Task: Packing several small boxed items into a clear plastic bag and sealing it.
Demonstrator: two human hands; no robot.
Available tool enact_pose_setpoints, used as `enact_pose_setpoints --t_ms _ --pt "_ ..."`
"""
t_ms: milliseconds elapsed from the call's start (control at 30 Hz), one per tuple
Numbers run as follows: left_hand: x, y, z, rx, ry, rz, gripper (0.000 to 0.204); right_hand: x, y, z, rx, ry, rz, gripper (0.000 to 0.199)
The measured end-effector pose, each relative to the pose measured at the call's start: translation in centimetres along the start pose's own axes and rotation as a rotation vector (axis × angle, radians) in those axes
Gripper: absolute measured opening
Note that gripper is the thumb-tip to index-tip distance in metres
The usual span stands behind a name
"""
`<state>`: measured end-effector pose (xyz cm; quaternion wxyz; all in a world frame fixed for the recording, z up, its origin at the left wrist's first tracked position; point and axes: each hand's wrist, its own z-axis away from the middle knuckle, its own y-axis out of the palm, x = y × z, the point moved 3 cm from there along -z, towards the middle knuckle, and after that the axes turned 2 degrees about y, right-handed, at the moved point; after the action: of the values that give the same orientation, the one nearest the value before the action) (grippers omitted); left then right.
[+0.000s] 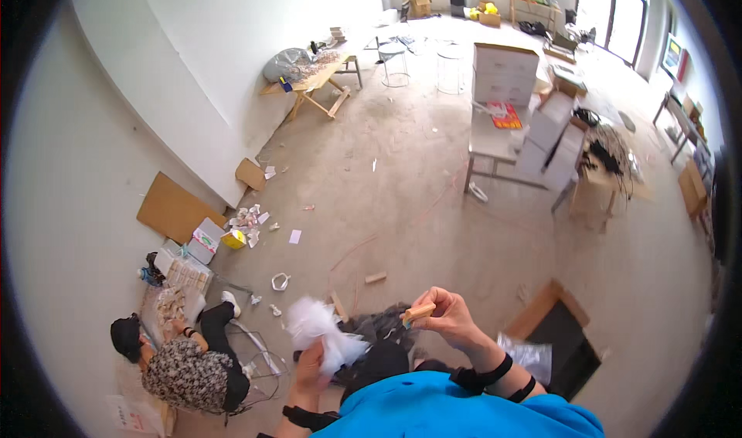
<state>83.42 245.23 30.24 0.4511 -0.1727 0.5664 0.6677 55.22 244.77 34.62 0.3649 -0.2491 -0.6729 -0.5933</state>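
Note:
My left hand (310, 367) is closed on a crumpled, whitish see-through plastic bag (318, 326) that puffs up above the fingers. To the right, my right hand (454, 320) pinches a small tan block (420, 312) between thumb and fingers, with a bit of blue at its lower end. The block and the bag are apart. Between and below my hands lies a dark, wrinkled heap (382, 330); what it is I cannot make out. A clear plastic bag (529, 358) lies beside my right forearm.
At lower left a seated person (193, 368) works at a low table with stacked tan pieces (185, 274). An open cardboard box (560, 337) with a dark inside stands to my right. Cartons (506, 75) fill a table ahead. A tan block (376, 277) and scraps litter the floor.

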Motion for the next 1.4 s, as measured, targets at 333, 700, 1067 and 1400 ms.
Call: enact_pose_setpoints --t_ms 333,700,1067,1400 --pt "-8.9 2.0 -33.5 0.094 0.026 0.19 0.032 3.7 -10.2 -31.2 -0.298 -0.014 0.293 0.018" --pt "-15.9 6.9 -70.1 0.208 -0.073 0.329 0.037 8.1 -24.4 -60.1 -0.562 0.079 0.262 0.023" --pt "-29.1 9.0 -98.6 0.135 -0.048 0.307 0.052 17.5 -32.3 -99.1 -0.135 0.324 0.421 0.033" --pt "-38.3 4.9 -122.3 -0.013 -0.205 -0.026 0.056 17.2 -32.8 -129.7 0.244 0.409 0.897 0.047"
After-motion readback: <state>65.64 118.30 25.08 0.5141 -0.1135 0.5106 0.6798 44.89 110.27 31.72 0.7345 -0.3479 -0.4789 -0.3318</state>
